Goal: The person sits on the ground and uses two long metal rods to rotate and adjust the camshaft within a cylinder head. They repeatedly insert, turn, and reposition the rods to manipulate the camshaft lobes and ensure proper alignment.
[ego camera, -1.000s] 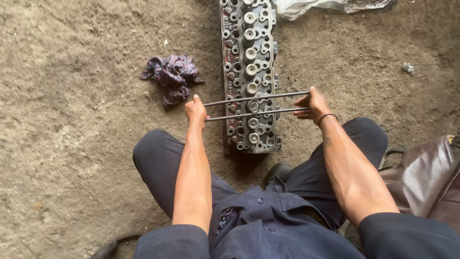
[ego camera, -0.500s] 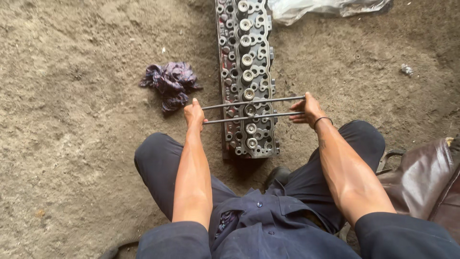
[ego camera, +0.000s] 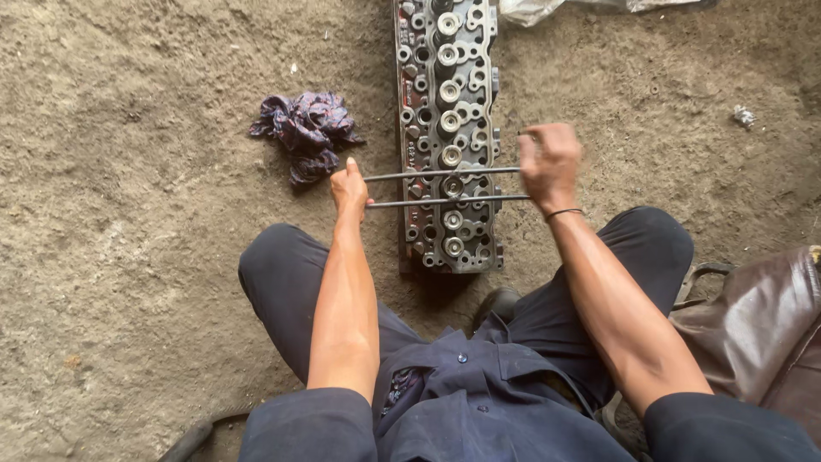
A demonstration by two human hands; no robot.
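A long grey metal cylinder head (ego camera: 447, 103) with several valve springs lies lengthwise on the dirt floor between my knees. Two thin metal rods (ego camera: 445, 186) run side by side across it. My left hand (ego camera: 349, 188) grips their left ends, just left of the head. My right hand (ego camera: 549, 164) is closed around their right ends, just right of the head, and is blurred. A black band circles my right wrist.
A crumpled purple rag (ego camera: 304, 130) lies on the floor left of the cylinder head. A clear plastic bag (ego camera: 547, 8) sits at the top edge. A brown leather seat (ego camera: 761, 334) is at my right, and a dark hose (ego camera: 192, 436) at the lower left.
My right hand has moved slightly up along the head's side and is blurred with motion. The rods stay across the head and my left hand has hardly shifted.
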